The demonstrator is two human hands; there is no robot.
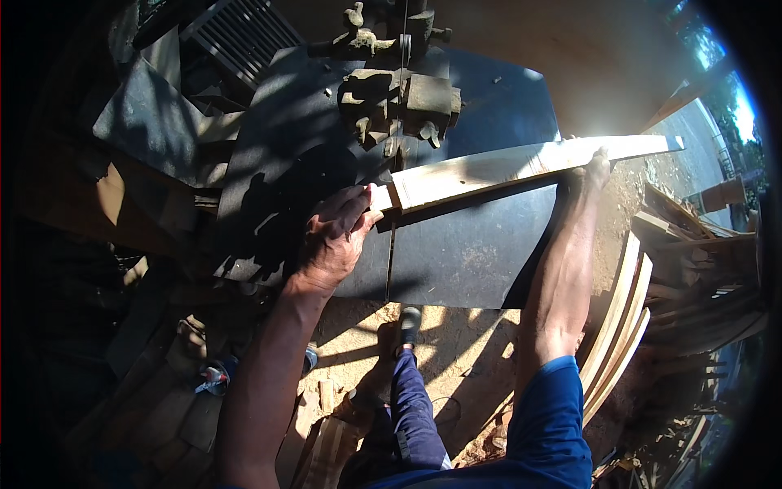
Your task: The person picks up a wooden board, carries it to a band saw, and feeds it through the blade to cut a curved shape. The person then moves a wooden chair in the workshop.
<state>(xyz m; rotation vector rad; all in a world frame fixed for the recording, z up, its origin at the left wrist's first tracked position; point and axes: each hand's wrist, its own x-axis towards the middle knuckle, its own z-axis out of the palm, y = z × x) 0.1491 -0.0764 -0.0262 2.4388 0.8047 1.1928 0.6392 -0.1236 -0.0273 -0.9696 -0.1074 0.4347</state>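
A long pale wooden board [489, 173], slightly curved, lies across the dark saw table [472, 261], its far end reaching past the table's right edge. My left hand [336, 240] is closed on the board's left end, thumb and fingers pressed around it, close to the blade line. Near the other end, my right hand [597, 169] grips the board from its near side; part of those fingers is hidden by the wood. Just beyond the left end stands the band saw's blade guide [399, 102], with the thin blade [405, 50] running up through it.
Several curved wooden strips [615, 334] lean at the right, by a pile of offcuts [692, 285]. A slatted grille [242, 37] and a grey sheet [151, 122] sit at the far left. Wood scraps [326, 444] lie on the sawdust-covered floor near my shoe [410, 320].
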